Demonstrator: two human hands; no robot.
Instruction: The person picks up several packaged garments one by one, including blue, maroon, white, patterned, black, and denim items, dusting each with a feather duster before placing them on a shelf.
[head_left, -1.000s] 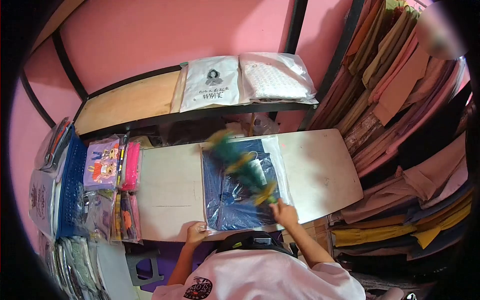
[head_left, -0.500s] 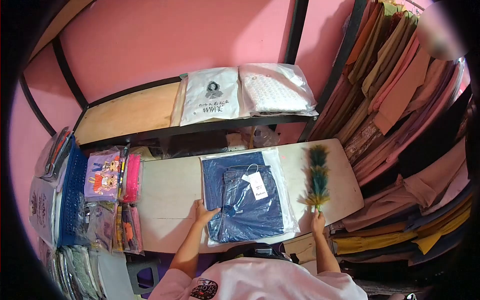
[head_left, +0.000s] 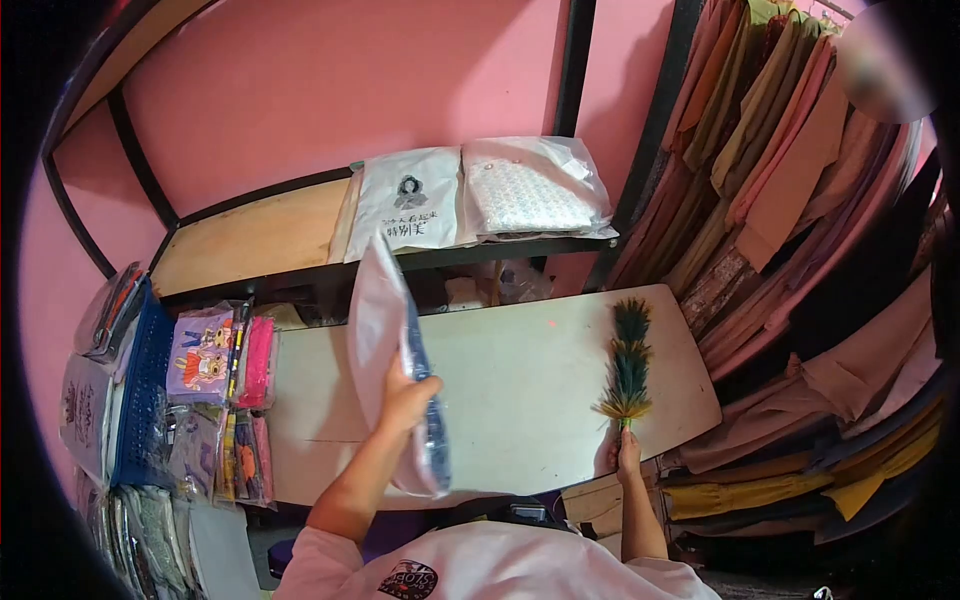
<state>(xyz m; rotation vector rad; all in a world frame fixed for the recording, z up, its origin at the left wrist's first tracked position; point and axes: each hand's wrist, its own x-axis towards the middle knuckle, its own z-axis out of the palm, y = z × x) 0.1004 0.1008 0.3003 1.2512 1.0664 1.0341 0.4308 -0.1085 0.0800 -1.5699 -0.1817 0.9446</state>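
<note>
2 hands (head_left: pixel 405 400): packet (head_left: pixel 385 340) upended, table (head_left: pixel 520 380) bare.

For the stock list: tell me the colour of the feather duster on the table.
The feather duster is dark green with yellow tips, per the head view.

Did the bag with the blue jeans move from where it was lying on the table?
Yes. The left hand has lifted the bagged jeans off the table, tipped on edge and shifted left, away from the feather duster.
</note>
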